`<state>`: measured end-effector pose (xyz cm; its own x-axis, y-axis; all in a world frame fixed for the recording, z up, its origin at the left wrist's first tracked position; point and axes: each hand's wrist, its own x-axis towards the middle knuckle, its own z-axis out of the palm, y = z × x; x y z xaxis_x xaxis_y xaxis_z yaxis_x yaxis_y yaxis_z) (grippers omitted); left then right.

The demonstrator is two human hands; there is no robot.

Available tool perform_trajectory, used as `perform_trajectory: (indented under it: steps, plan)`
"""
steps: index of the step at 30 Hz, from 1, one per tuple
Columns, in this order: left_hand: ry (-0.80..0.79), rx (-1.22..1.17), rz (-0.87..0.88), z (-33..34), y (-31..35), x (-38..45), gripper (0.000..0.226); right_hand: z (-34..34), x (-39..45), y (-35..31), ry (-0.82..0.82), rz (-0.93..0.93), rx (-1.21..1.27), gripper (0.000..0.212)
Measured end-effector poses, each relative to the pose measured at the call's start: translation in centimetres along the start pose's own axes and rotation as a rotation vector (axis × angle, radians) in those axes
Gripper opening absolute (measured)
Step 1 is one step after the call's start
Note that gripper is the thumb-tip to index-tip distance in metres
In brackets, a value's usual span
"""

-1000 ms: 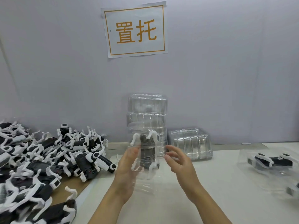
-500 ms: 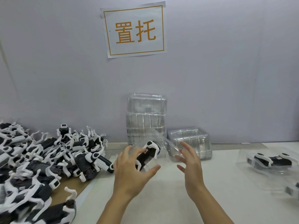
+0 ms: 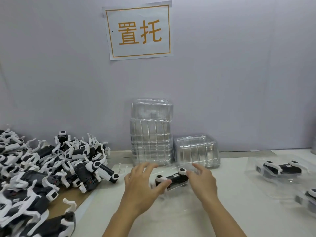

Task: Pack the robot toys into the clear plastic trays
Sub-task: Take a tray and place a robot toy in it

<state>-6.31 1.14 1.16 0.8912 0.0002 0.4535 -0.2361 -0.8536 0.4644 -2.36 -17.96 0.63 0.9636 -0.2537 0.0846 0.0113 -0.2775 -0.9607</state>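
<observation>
Both hands — left (image 3: 142,183), right (image 3: 202,181) — flank the trayed robot toy (image 3: 172,179).

Left hand (image 3: 143,186) and right hand (image 3: 202,183) spread, fingers straight, over a clear plastic tray (image 3: 172,200) on the white tabletop (image 3: 239,216), black-and-white robot toy (image 3: 172,179) inside. Heap of loose black-and-white robot toys (image 3: 51,168) at left. Tall stack of clear trays (image 3: 151,132) and shorter stack (image 3: 196,151) against the wall. Packed trays (image 3: 280,175) at right. Orange-lettered paper sign (image 3: 138,30) above.
</observation>
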Motion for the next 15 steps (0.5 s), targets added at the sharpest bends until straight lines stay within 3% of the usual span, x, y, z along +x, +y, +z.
perform_trajectory:
  steps: [5, 8, 10, 12, 13, 15]
  plan:
    - [-0.009, -0.091, -0.102, 0.3, -0.4, -0.1, 0.037, -3.5, 1.7, 0.3, 0.317, 0.12, -0.331, 0.046]
    - [-0.005, -0.107, -0.095, 0.5, -0.4, -0.1, 0.029, -2.8, 1.2, -0.3, 0.51, -0.128, -0.366, 0.043]
    - [0.015, -0.117, -0.09, 0.5, -0.2, -0.1, 0.023, -1.2, -0.2, -1.7, 0.41, -0.46, -0.209, 0.039]
    - [0.042, -0.122, -0.088, 0.4, -0.2, -0.1, 0.017, 1.3, -2.1, -2.7, 0.11, -0.668, -0.188, 0.036]
    - [0.053, -0.121, -0.087, 0.4, -0.2, -0.2, 0.014, 2.5, -2.7, -2.8, 0.01, -0.702, -0.315, 0.038]
    - [0.07, -0.118, -0.089, 0.4, -0.2, -0.2, 0.011, 3.8, -2.8, -2.2, -0.039, -0.647, -0.676, 0.044]
